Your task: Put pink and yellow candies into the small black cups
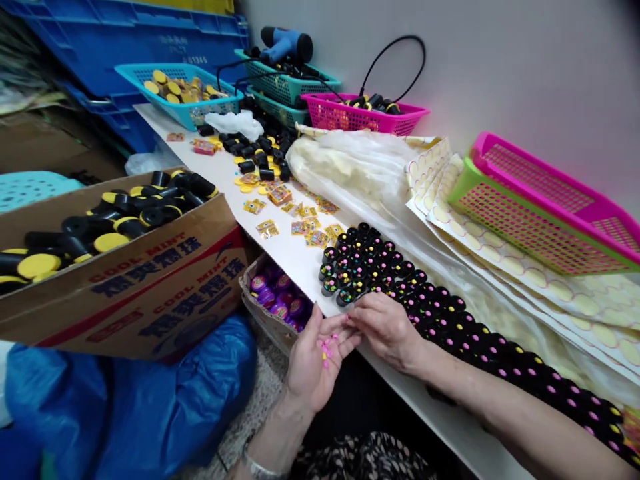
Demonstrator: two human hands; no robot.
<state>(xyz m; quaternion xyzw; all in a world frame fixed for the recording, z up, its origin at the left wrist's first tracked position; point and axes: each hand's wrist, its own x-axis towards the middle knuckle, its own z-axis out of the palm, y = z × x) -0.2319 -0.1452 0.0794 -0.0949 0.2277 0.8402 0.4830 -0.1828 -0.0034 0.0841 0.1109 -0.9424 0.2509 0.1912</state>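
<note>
My left hand [315,363] is turned palm up and cupped, with several small pink pieces [327,347] and a bit of yellow lying in it. Over its fingertips my right hand [383,327] pinches thumb and fingers together; what is between them is too small to make out. Just beyond my right hand, black round cups [367,257] stand upright in close rows along the white table [295,257]. Many hold one pink or yellow piece on top; those at the near left end show several coloured bits inside. My right forearm covers part of the rows.
Left of the table are a cardboard box [200,257] of black and yellow containers and a smaller box [250,290] of purple packs. Yellow packets [310,227] lie farther up. Baskets [370,117] stand at the back, sticker sheets [500,247] and a pink-green basket [550,207] at right.
</note>
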